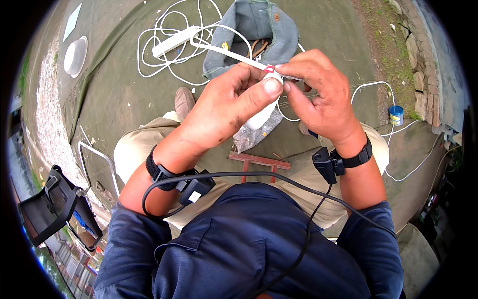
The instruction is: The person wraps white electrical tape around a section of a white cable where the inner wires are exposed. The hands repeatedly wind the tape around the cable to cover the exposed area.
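My left hand (224, 101) grips a white plastic housing (261, 116), with the thumb pressed along its top. A thick white cable (231, 55) comes in from the upper left to the housing's far end. Right there a small red loop (269, 69) shows, apparently a piece of insulated wire. The fingertips of my right hand (317, 86) pinch at the cable's end beside this red loop. What exactly lies between those fingertips is mostly hidden. Below the housing, a grey speckled piece (257, 130) is partly covered by it.
Beyond my hands lies an open grey fabric tool bag (257, 22) with orange-handled pliers (260, 48). A white power strip (175, 41) rests among coiled cord. A red wooden frame (259, 160) is between my legs. Right stands a blue tin (396, 115); left, a black chair (56, 209).
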`<state>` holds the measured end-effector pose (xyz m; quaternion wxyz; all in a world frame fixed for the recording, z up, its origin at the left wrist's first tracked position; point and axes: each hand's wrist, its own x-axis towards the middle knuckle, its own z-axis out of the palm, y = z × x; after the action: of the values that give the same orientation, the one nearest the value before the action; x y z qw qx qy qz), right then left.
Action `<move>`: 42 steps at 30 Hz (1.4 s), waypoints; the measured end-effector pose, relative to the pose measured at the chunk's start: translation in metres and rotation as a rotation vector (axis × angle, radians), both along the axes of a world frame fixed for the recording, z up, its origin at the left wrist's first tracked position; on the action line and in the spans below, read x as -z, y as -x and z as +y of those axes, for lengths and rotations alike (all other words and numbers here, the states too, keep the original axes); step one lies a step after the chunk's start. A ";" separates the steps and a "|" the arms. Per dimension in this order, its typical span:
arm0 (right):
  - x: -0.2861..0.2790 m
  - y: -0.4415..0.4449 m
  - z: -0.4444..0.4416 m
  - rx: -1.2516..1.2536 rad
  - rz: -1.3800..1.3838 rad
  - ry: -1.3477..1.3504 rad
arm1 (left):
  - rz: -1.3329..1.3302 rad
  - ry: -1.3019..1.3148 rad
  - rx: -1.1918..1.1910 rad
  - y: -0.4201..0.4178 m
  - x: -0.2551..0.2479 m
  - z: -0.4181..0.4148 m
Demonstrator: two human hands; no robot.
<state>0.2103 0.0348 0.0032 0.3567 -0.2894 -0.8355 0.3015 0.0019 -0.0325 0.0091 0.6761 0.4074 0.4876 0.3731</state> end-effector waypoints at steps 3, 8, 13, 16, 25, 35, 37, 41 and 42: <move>-0.004 0.002 -0.003 -0.042 -0.044 -0.009 | -0.048 0.045 -0.066 -0.001 0.000 0.000; -0.001 0.005 -0.008 -0.074 -0.076 -0.002 | -0.082 0.083 -0.171 -0.011 -0.007 -0.001; -0.005 0.008 -0.013 -0.050 -0.089 0.077 | -0.076 0.088 -0.145 -0.009 -0.006 -0.001; -0.004 0.006 -0.012 -0.066 -0.059 0.084 | -0.202 0.133 -0.194 -0.007 -0.001 0.002; -0.003 -0.003 -0.003 -0.149 0.043 0.180 | -0.362 0.168 -0.281 -0.006 0.006 0.006; -0.002 0.000 -0.008 0.093 0.363 1.037 | -0.162 -0.110 -0.290 -0.021 0.017 -0.006; -0.009 0.006 -0.013 0.196 0.334 1.008 | -0.140 -0.125 -0.289 -0.023 0.019 -0.007; -0.006 -0.006 -0.012 0.026 0.281 0.872 | -0.118 -0.089 -0.281 -0.019 0.017 -0.004; -0.004 -0.006 -0.012 -0.008 0.285 0.783 | -0.120 -0.075 -0.281 -0.019 0.016 -0.003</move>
<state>0.2164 0.0229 0.0071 0.3306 -0.3553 -0.6012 0.6349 0.0207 -0.0356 -0.0070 0.6296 0.3372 0.4842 0.5055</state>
